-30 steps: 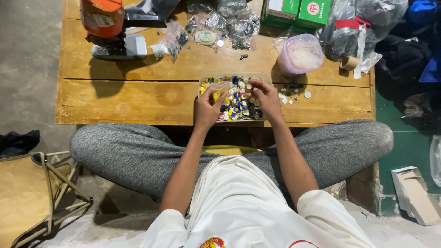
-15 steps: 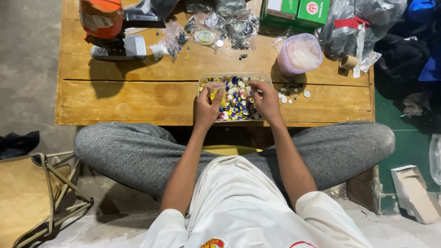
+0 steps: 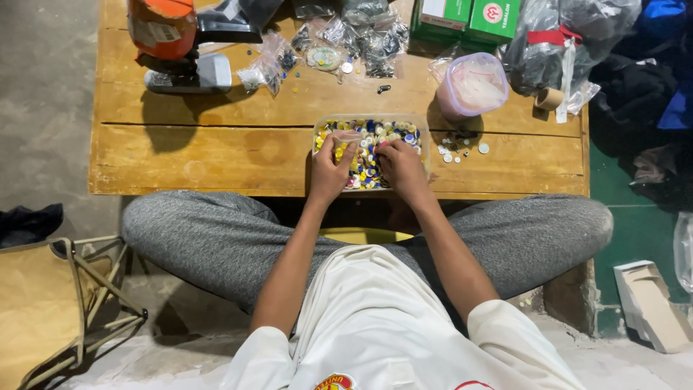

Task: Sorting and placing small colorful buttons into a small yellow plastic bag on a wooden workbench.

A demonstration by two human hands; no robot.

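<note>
A: Since the earlier frame, we had drawn both hands nearer together over the clear tray [image 3: 422,133]; nothing else had shifted.

B: Which packages did we record?

A: Two green boxes [image 3: 468,17] with red round labels at the table's far edge, an orange container [image 3: 162,26] far left, a pink-tinted tub [image 3: 473,84] just right of the tray.

B: And the tray?

A: It sat at the wooden table's [image 3: 216,152] near edge, filled with small yellow, blue and white buttons [image 3: 381,130]. Our left hand [image 3: 330,170] and right hand [image 3: 401,167] rested in it, fingers curled; whether they pinched anything, we could not tell.
</note>
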